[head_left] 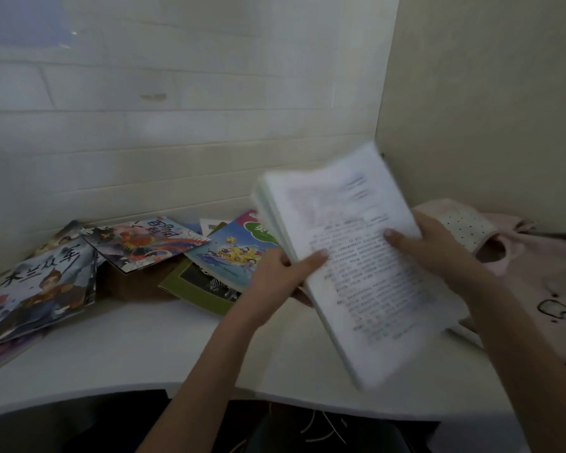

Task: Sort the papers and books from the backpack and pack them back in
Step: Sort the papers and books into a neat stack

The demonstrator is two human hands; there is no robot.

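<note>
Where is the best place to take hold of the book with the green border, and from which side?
Probably the near left corner of the green-bordered book, from the desk's front. That corner lies bare, while the blue cartoon book overlaps its far right part, so sliding it toward you looks easiest.

The stack of papers (356, 256) is white with grey-black printed lines of text. The backpack (533, 276) is pale pink, with a cream strap (464, 225) that has small dark dots. One book (43, 286) has a grey-blue cover with big black characters. Another book (144, 240) shows red and orange feathers. A third book (232, 250) is light blue with a green and pink top. The desk (128, 348) is white.
</note>
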